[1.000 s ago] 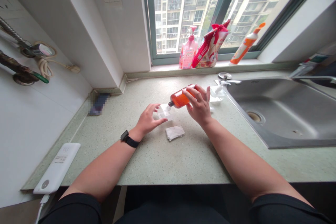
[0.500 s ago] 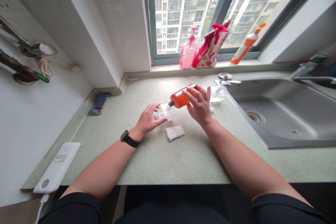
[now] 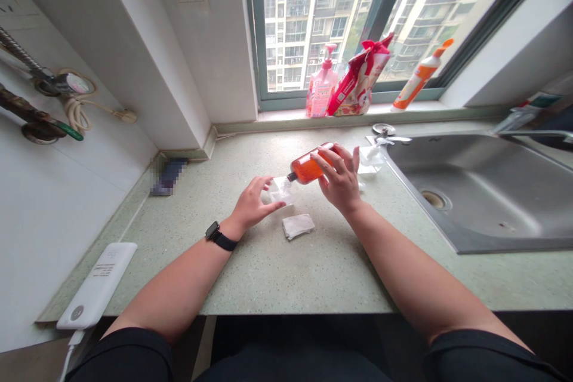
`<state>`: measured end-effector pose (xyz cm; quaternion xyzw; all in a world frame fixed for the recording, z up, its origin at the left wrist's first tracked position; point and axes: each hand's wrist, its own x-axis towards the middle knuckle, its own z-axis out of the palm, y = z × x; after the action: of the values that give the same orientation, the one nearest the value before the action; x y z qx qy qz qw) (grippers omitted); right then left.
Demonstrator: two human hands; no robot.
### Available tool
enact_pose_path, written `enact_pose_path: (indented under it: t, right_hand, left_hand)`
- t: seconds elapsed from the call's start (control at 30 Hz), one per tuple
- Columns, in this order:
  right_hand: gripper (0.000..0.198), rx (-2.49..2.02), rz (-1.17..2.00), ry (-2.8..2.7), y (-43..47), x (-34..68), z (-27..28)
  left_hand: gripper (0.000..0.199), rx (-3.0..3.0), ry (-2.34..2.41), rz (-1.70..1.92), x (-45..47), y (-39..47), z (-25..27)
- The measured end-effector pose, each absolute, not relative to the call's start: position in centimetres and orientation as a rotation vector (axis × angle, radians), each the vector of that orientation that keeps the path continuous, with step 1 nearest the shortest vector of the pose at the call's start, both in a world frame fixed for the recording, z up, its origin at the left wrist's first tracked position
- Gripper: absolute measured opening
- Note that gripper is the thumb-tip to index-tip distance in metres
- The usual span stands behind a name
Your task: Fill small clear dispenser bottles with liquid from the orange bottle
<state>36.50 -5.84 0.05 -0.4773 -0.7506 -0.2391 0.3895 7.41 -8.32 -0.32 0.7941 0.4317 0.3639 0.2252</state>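
Near on the speckled counter (image 3: 286, 280), a creased, folded white tissue (image 3: 298, 226) lies flat. Beyond it, the left hand (image 3: 257, 206) holds a clear, angular container (image 3: 283, 196), contents hard to make out. Rightward, the right hand (image 3: 340, 179) grips a glossy amber bottle (image 3: 305, 169), neck tilted down at the container, its base partly hidden by fingers.

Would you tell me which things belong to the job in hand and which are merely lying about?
In the job:
dark-necked orange bottle, in the right hand
clear container, in the left hand

Apparently just around:
folded tissue or cloth
power bank
pink pump bottle
red bag
orange squeeze bottle
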Motion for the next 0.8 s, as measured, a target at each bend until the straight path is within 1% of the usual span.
enact_pose_path:
  t: [0.4, 0.63, 0.8]
  right_hand:
    - [0.087, -1.184, -0.635, -1.9, -5.82, 36.5, 0.12]
    - [0.089, -1.188, -0.615, -1.906, -5.81, 36.59, 0.06]
    - [0.086, -1.181, -0.63, -1.904, -5.86, 36.53, 0.15]
  left_hand:
    - [0.07, 2.19, 1.18, 1.013, 7.42, -8.29, -0.35]
    - [0.07, 2.196, 1.183, 1.008, 7.43, -8.35, -0.26]
    - [0.07, 2.196, 1.182, 1.006, 7.41, -8.33, -0.23]
